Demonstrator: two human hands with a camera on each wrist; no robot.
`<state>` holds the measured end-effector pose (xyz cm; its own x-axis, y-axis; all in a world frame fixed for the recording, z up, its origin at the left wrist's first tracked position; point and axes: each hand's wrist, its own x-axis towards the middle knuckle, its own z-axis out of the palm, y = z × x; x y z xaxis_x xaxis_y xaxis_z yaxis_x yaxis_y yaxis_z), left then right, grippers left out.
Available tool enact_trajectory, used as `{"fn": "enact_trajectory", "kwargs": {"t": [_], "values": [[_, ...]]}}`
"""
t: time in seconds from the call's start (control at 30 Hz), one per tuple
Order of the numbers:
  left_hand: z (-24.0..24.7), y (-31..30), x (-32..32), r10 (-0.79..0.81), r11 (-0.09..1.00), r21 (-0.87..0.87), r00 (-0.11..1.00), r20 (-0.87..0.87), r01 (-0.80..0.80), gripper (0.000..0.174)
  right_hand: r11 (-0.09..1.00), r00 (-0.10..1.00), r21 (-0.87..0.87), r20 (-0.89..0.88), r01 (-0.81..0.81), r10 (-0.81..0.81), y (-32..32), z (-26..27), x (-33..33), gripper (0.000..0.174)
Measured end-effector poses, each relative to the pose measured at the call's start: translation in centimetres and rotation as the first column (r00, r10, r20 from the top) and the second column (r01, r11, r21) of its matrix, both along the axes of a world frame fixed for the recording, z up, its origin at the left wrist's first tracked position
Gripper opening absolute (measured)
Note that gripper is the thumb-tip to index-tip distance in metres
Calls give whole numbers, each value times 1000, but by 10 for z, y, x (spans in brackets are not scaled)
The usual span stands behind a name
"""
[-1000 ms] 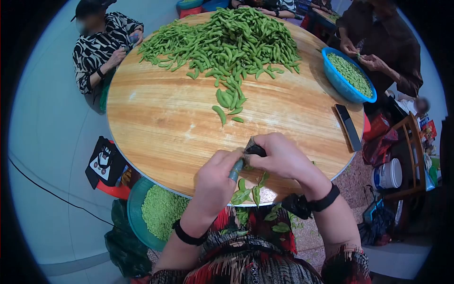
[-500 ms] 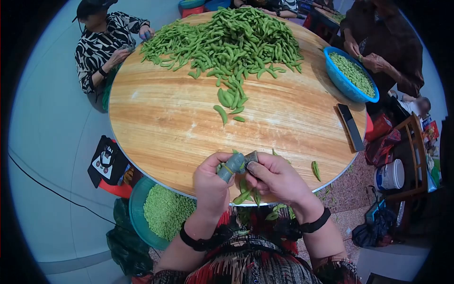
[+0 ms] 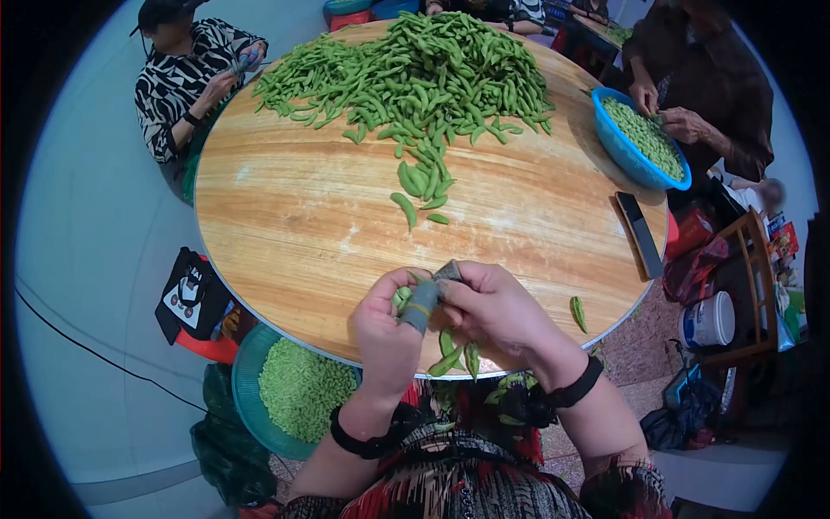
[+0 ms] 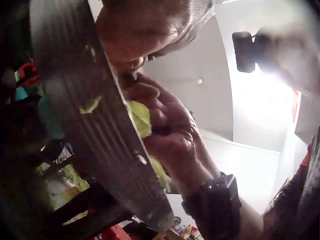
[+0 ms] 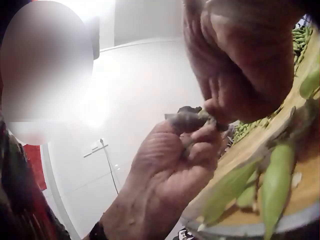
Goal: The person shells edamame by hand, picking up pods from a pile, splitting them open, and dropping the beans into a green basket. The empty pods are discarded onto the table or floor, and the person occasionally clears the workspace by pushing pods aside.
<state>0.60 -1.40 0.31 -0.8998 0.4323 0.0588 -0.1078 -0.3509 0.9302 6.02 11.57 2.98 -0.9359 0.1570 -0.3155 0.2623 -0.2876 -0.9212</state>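
In the head view my left hand [image 3: 385,333] and right hand [image 3: 506,307] meet over the table's near edge. A grey-green cover [image 3: 421,303] with a yellow band sits on the left thumb. Pale green beans [image 3: 402,298] lie inside the left hand's curled fingers. A dark cover [image 3: 448,271] is on a right fingertip. In the right wrist view a small green soybean pod [image 5: 202,114], mostly hidden, is pinched between both hands' fingertips. Split pods [image 3: 448,359] lie just below the hands at the table edge.
A large heap of soybean pods [image 3: 424,78] covers the far side of the round table [image 3: 285,225]. At right are a blue basin [image 3: 605,143] of beans and a phone [image 3: 638,233]. A green basin [image 3: 245,389] of beans stands low left. Two people sit opposite.
Both hands have turned, bringing the left thumb cover and the beans in the left hand into view. The right hand has shifted down slightly, and a pod to its right is uncovered.
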Motion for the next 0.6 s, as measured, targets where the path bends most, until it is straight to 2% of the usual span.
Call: {"fn": "enact_trajectory", "kwargs": {"t": [0.07, 0.1, 0.13, 0.17, 0.2, 0.23, 0.27, 0.3, 0.33, 0.37, 0.4, 0.43, 0.47, 0.5, 0.53, 0.57, 0.6], "values": [[-2, -5, -6, 15, 1000, -17, 1000, 6, -15, 19, 966, 978, 152, 64, -208, 201, 7, 11, -12, 18], [-2, -6, -11, 1, 997, 73, 997, 78, -6, 21, 966, 977, 153, 65, -209, 202, 11, 16, -21, 18], [-3, -8, -15, -21, 987, 162, 989, 149, -4, 22, 876, 975, 433, 34, -214, 221, 15, 20, -30, 18], [-6, -10, -18, -19, 987, 161, 988, 151, -6, 22, 713, 968, 675, 12, -192, 250, 20, 23, -40, 18], [-10, -13, -21, -75, 987, 149, 988, 135, 54, 25, 713, 968, 674, 14, -196, 252, 27, 19, -51, 18], [-12, -14, -23, -133, 984, 136, 984, 119, 116, 27, 429, 985, 903, -66, -11, 162, 36, 9, -62, 19], [-11, -15, -21, -132, 984, 135, 984, 118, 116, 27, 69, 979, 983, -175, 169, 106, 42, 0, -69, 21], [-7, -15, -18, -306, 950, -56, 952, 34, 307, 31, 69, 978, 983, -176, 170, 108, 41, -3, -72, 21], [-4, -15, -15, -480, 849, -258, 877, -13, 461, 35, 5, 991, 997, -81, 81, 104, 40, -6, -75, 21], [-1, -14, -12, -479, 850, -257, 878, -13, 461, 35, -58, 996, 998, 15, -10, 93, 40, -8, -76, 22], [3, -13, -10, -445, 864, -233, 893, 60, 446, 38, -60, 996, 998, 16, -10, 93, 41, -9, -74, 22], [4, -12, -8, -411, 877, -212, 902, 133, 431, 41, 63, 985, 996, -71, 62, 158, 42, -9, -69, 20], [4, -13, -10, -411, 878, -210, 902, 133, 431, 41, 189, 963, 974, -164, 125, 212, 43, -10, -64, 18], [4, -13, -13, -332, 939, -21, 922, 199, 343, 37, 187, 964, 975, -162, 123, 212, 43, -6, -57, 18], [4, -14, -15, -261, 962, 160, 924, 281, 223, 34, 586, 985, 807, -28, -80, 173, 42, 3, -47, 18], [5, -14, -16, -257, 963, 159, 924, 284, 219, 34, 866, 974, 446, 113, -226, 196, 39, 13, -37, 17], [7, -15, -17, -333, 935, 244, 875, 351, 257, 32, 959, 957, 72, 119, -274, 264, 34, 21, -26, 11]]}}
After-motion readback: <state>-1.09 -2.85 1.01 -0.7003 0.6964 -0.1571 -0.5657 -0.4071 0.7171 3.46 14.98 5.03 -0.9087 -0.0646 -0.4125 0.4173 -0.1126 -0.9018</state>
